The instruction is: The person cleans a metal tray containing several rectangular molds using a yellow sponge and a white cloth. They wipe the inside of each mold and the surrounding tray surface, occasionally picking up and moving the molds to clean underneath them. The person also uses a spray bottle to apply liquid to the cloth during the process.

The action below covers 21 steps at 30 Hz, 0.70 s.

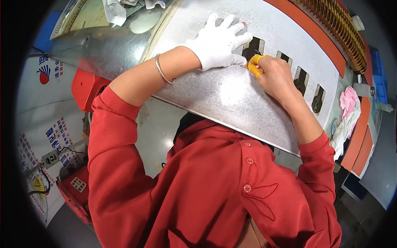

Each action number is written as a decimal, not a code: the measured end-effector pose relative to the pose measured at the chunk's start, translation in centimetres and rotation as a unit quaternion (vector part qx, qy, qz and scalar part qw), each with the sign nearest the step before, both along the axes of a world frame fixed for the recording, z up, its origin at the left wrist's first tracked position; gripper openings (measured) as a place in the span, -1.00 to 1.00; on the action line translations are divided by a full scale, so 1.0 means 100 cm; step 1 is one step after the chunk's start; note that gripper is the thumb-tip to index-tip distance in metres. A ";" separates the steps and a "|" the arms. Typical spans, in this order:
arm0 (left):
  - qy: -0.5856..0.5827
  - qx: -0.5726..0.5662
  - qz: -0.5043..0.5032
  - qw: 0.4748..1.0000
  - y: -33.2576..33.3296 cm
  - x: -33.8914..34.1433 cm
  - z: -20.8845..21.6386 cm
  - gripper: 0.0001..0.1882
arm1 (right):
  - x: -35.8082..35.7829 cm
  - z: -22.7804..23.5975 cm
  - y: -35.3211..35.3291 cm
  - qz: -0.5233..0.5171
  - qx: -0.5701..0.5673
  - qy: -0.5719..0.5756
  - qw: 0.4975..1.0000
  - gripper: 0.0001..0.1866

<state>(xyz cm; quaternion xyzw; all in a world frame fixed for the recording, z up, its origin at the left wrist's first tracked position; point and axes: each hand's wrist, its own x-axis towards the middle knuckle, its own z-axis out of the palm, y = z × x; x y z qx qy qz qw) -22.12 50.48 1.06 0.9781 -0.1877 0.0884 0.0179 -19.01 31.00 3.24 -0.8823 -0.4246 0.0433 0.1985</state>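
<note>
My left hand (218,43), in a white glove, lies flat with its fingers spread on the pale work board. Its thumb reaches toward my right fingertips. My right hand (273,72) wears yellow finger cots on thumb and forefinger. Those two fingers are pinched together at the near edge of a dark piece with a mesh-like grid (255,44); what they hold is too small to make out. Similar dark meshed pieces lie in a row to the right, among them one piece (301,80) by my right wrist and another piece (318,99) near the board's right side.
The pale board (223,105) slopes across in front of me, with an orange-red strip (308,29) along its far side. A rack of brownish slats (339,31) stands beyond. Pink cloth (348,100) and white cloth (345,128) hang at right. A red stool-like object (84,89) stands left.
</note>
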 end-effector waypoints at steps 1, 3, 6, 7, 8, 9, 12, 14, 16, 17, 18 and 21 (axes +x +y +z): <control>0.001 0.001 -0.006 1.000 0.000 0.000 0.000 -0.33 | 0.000 0.000 0.000 -0.001 0.001 0.004 1.000 -0.88; 0.003 -0.002 -0.006 1.000 -0.001 0.000 0.002 -0.33 | 0.001 0.002 -0.001 0.016 -0.003 -0.008 1.000 -0.88; 0.005 0.000 -0.014 1.000 -0.001 0.001 0.004 -0.33 | -0.002 0.008 -0.003 0.018 -0.047 -0.002 0.999 -0.88; 0.006 0.002 -0.019 1.000 -0.001 0.001 0.005 -0.34 | -0.001 0.009 -0.005 0.007 -0.025 0.003 1.000 -0.87; 0.004 0.002 -0.018 1.000 -0.001 0.001 0.006 -0.35 | 0.001 0.009 -0.007 -0.003 -0.003 0.008 1.000 -0.87; 0.003 0.004 -0.015 1.000 0.000 0.000 0.007 -0.35 | 0.004 0.009 -0.008 -0.012 0.020 0.014 1.000 -0.87; 0.023 0.000 -0.028 0.999 0.004 0.002 0.012 -0.39 | 0.000 0.018 -0.014 -0.052 0.032 0.028 0.998 -0.86; 0.056 -0.016 -0.035 0.998 0.007 0.005 0.017 -0.43 | -0.003 0.016 -0.017 -0.054 0.011 0.034 0.998 -0.84; 0.060 -0.002 -0.050 0.997 0.007 0.010 0.021 -0.45 | -0.002 0.015 -0.021 -0.056 0.019 0.035 0.998 -0.83; 0.061 0.005 -0.057 0.996 0.006 0.013 0.023 -0.46 | -0.002 0.014 -0.023 -0.058 0.024 0.036 0.997 -0.83; 0.098 0.021 -0.033 0.994 0.003 0.017 0.031 -0.51 | -0.004 0.012 -0.026 -0.052 0.036 0.015 0.998 -0.83; 0.214 -0.092 0.052 0.971 -0.013 0.029 0.059 -0.51 | -0.018 0.028 -0.040 -0.072 0.057 0.077 0.993 -0.84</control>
